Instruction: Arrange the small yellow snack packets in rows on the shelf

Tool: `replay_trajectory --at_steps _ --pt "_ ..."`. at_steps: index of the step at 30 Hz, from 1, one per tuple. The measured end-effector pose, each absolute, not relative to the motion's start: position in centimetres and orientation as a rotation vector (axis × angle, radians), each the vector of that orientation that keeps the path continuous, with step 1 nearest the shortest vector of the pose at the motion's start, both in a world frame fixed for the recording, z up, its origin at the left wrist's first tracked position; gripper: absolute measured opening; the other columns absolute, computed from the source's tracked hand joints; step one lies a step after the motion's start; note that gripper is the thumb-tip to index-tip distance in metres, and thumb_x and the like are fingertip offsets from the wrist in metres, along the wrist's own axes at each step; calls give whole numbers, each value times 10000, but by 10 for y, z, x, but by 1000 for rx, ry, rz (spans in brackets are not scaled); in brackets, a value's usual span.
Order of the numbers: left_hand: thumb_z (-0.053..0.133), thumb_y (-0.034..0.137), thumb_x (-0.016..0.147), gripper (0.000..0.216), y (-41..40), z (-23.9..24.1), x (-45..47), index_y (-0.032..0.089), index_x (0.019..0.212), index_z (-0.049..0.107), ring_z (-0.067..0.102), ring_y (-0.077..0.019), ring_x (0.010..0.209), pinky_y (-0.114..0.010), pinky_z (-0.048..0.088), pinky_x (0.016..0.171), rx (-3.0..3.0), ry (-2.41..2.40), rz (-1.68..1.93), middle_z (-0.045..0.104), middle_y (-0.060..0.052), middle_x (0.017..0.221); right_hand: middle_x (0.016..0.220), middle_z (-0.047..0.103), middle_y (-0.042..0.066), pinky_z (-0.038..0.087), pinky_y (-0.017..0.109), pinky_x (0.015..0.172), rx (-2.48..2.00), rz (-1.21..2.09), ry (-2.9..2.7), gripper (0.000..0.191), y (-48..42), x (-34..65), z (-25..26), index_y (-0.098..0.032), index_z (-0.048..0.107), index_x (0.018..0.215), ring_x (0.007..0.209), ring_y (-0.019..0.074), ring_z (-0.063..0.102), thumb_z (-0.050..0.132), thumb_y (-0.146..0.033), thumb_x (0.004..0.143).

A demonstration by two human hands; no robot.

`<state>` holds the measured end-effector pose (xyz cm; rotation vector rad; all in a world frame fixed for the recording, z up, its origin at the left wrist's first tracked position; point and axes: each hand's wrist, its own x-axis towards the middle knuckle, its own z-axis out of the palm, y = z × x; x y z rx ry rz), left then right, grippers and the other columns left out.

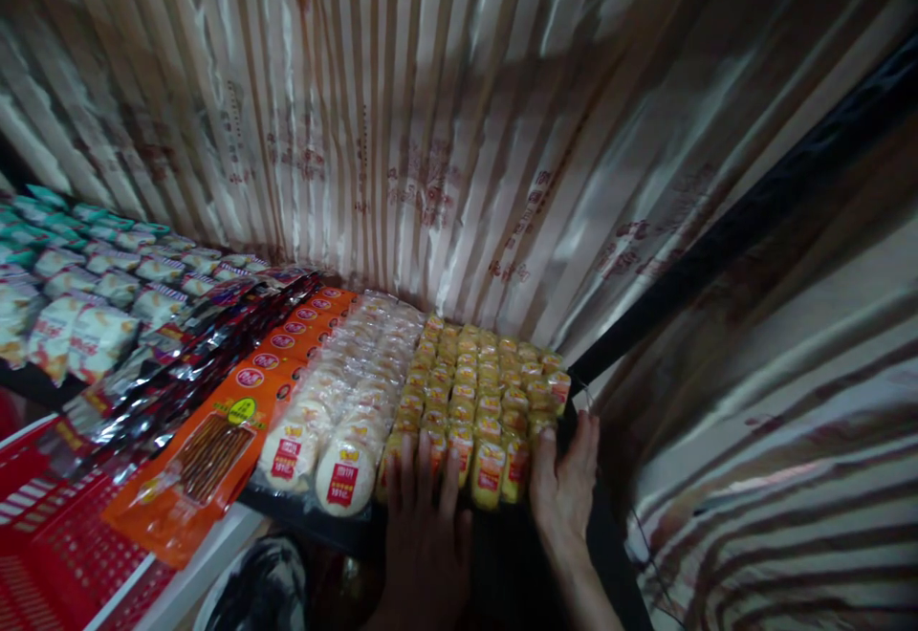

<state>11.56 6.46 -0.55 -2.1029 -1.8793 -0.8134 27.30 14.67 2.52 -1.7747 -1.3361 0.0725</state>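
Note:
Rows of small yellow-wrapped snack packs (pixel 489 402) stand at the right end of a dark shelf (pixel 337 519). My left hand (pixel 425 526) lies against the front of these packs, fingers stretched out and pointing away from me. Along the right side of the same rows rests my right hand (pixel 566 483), its fingers extended and thumb by the nearest packs. Neither hand grips a pack. Just left of the yellow rows are clear-wrapped round white rice crackers (pixel 345 476) with red labels.
Orange snack bags (pixel 215 454), dark shiny packets (pixel 193 373) and white-and-green packets (pixel 100 277) line the shelf to the left. A red plastic basket (pixel 68 535) sits at lower left. Behind hangs a striped curtain (pixel 430 115), with a dark pole (pixel 717 229) slanting at right.

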Motion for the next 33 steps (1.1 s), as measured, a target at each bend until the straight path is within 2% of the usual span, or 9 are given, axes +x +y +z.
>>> replay_trajectory --at_steps 4,8,14,18,22,27,33 --pt "473 406 823 650 69 -1 125 268 1407 223 223 -310 1330 -477 307 991 -2169 -1731 -788 352 -83 1422 1480 185 167 185 534 1070 -1752 -30 -1370 670 156 277 40 -104 223 1399 1364 292 153 206 -525 878" --pt "457 456 819 662 74 2 135 273 1408 217 258 -316 1309 -494 279 990 -2197 -1663 -774 371 -85 1409 1463 248 152 201 510 1076 -1706 -15 -1491 637 192 269 61 -109 293 1374 1360 262 180 161 -505 892" --pt "403 520 844 613 89 -6 143 314 1396 234 214 -293 1330 -486 130 1052 -2209 -1666 -824 337 -44 1434 1449 299 131 187 448 1096 -1737 47 -2054 597 259 249 70 -109 346 1360 1362 231 178 195 -462 903" --pt "416 531 836 617 98 -14 141 321 1391 245 153 -288 1352 -480 48 1072 -2203 -1644 -823 336 -28 1436 1470 264 78 179 462 1092 -1742 140 -2334 566 290 241 71 -189 336 1371 1367 226 162 213 -486 905" --pt "428 524 836 613 105 -15 137 331 1388 244 139 -261 1361 -455 36 1083 -2213 -1602 -836 311 -19 1449 1482 227 77 154 487 1091 -1806 304 -2393 583 307 230 72 -221 305 1385 1369 236 148 188 -524 901" --pt "433 505 843 593 109 -15 137 335 1383 256 191 -248 1347 -449 59 1085 -2212 -1614 -859 313 -21 1448 1477 252 52 150 501 1083 -1832 362 -2441 596 319 230 67 -258 323 1375 1363 251 172 170 -565 888" --pt "436 513 843 583 112 -18 140 347 1375 266 237 -237 1328 -441 57 1086 -2194 -1615 -872 344 -20 1433 1461 299 15 135 412 1102 -1771 331 -2566 634 328 238 59 -258 322 1376 1351 179 217 68 -570 885"
